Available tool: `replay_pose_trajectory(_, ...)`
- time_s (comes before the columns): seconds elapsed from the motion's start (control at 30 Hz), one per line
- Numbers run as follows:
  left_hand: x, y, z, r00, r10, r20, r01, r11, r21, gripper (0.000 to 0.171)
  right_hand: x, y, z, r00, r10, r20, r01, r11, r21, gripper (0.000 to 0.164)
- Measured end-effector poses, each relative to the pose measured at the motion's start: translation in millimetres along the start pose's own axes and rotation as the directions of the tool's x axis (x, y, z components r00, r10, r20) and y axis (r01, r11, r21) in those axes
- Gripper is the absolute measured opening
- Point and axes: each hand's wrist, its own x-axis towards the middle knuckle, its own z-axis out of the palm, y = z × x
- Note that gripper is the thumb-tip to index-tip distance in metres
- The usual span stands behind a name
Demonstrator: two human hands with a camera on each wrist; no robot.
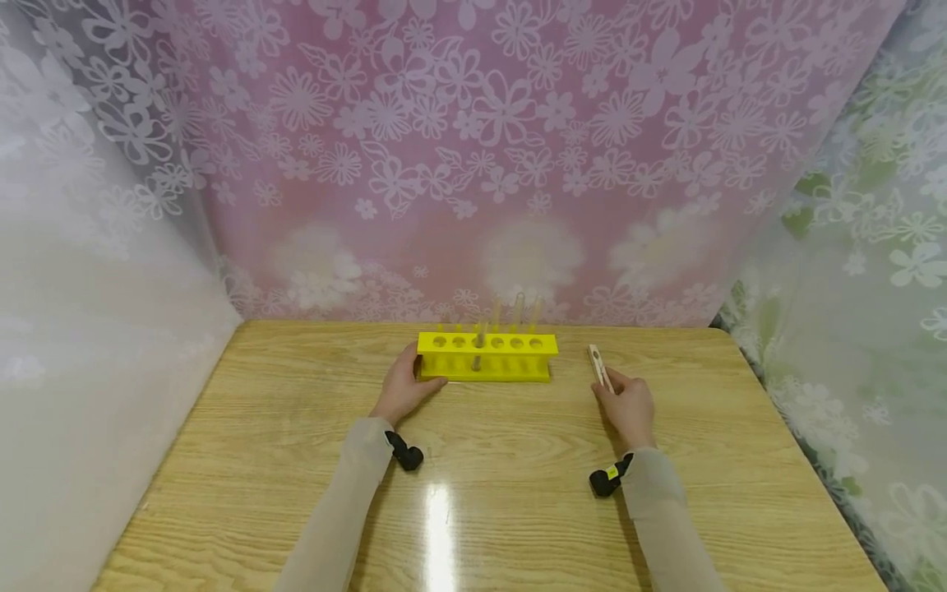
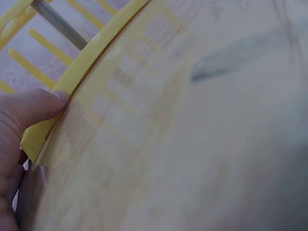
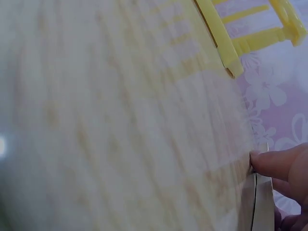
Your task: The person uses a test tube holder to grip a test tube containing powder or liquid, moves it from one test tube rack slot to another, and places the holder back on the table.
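Observation:
A yellow test tube rack [image 1: 510,370] stands near the back of the table. My left hand [image 1: 403,386] grips its left end; in the left wrist view the thumb [image 2: 41,108] lies on the front edge of the base, with the other fingers partly hidden. One test tube [image 1: 477,362] with greyish contents sits in a front hole. Clear glass tubes [image 1: 519,308] rise behind, over the right part of the rack. To the right of the rack, my right hand [image 1: 629,407] pinches a wooden test tube holder [image 1: 598,366], also partly seen in the right wrist view.
The wood-grain table [image 1: 510,485] reflects a bright strip of light at the front. A pink floral curtain [image 1: 473,164] hangs right behind the back edge, with pale sheets [image 1: 89,329] at both sides. Black wrist cameras [image 1: 405,452] are strapped to both sleeves.

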Motion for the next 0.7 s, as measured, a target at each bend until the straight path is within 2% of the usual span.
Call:
replay_pose_trajectory(0.2, 1.0, 0.7, 0.7, 1.0, 0.02, -0.016, -0.02, 1.0, 0.0, 0.078, 2.1, 1.9, -0.2, 1.0, -0.018, -0.015, 0.017, 0.999, -0.031, 0.045)
replay_pose_trajectory(0.47, 1.5, -2.4, 0.9, 1.0, 0.028, -0.006, -0.028, 0.999, 0.022, 0.078, 3.6, 1.7, 0.5, 1.0, 0.017, -0.002, -0.017, 0.999, -0.031, 0.047)
replay_pose_trajectory(0.7, 1.1, -2.6, 0.8, 0.999, 0.036, -0.019, -0.036, 0.999, 0.0, 0.077, 4.6, 2.1, 0.2, 0.999, 0.032, 0.019, -0.032, 0.999, -0.037, 0.049)
